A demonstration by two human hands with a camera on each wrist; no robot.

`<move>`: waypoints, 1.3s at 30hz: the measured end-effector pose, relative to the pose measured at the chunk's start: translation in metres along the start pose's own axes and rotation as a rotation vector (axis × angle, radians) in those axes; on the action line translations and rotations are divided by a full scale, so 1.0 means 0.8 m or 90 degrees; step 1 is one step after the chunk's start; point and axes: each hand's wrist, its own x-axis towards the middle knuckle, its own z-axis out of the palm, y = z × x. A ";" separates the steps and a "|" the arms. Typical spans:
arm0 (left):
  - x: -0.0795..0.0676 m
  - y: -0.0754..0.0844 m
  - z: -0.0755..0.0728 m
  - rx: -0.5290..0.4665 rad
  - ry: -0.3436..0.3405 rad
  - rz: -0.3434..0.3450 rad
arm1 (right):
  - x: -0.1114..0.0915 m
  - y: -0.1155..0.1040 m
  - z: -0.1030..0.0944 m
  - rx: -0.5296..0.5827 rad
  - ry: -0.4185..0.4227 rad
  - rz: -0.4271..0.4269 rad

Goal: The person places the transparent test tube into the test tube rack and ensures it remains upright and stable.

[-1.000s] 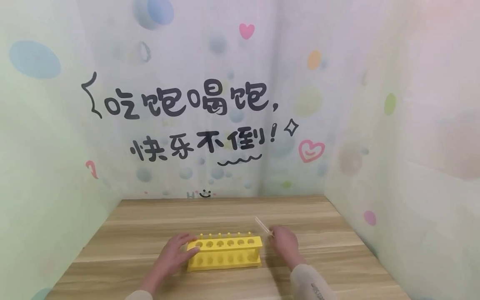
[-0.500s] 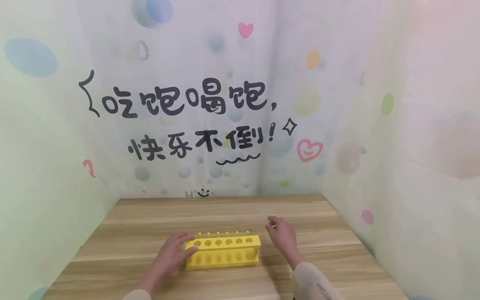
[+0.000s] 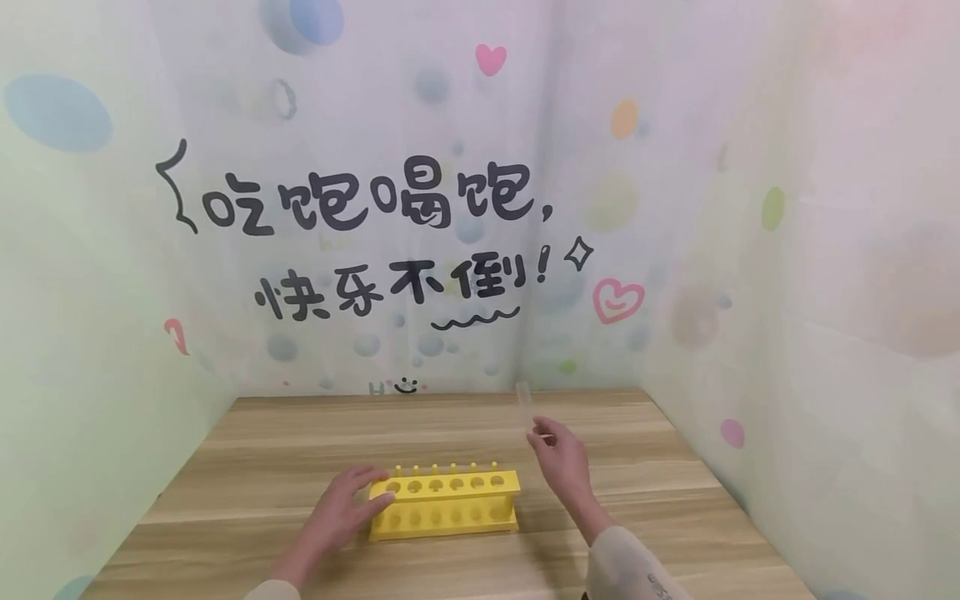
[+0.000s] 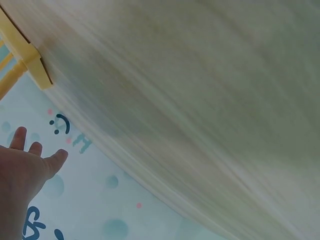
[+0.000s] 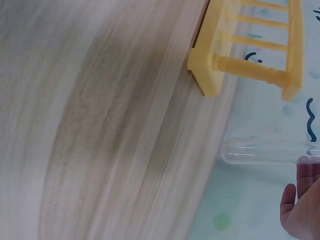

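Observation:
A yellow test tube rack (image 3: 442,504) stands on the table. My left hand (image 3: 341,508) holds its left end, with the thumb at the front of the top plate and the fingers behind. In the left wrist view, part of that hand (image 4: 22,172) shows near the rack's end (image 4: 30,55). My right hand (image 3: 564,462) pinches a clear test tube (image 3: 524,406), raised to the right of the rack. In the right wrist view, the tube (image 5: 265,151) has its rounded end toward the table, with the right hand's fingers (image 5: 307,180) beside it.
The wood-grain table (image 3: 637,533) runs back to a patterned curtain (image 3: 360,108) with dark lettering. Light side walls (image 3: 862,400) enclose it on the left and right. A row of holes along the rack's top shows no tubes in it.
My right hand has risen a little and turned the test tube from a leftward slant to nearly upright. The left hand has stayed on the rack.

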 end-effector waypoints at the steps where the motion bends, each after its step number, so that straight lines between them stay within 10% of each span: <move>1: 0.000 -0.001 0.000 -0.002 0.001 -0.001 | 0.000 -0.003 0.000 0.011 0.004 -0.001; 22: 0.001 -0.001 0.000 -0.018 0.002 0.000 | 0.000 -0.067 -0.004 0.196 0.065 -0.033; 39: 0.001 -0.004 0.003 -0.031 0.012 0.003 | -0.014 -0.077 0.011 0.207 0.019 -0.044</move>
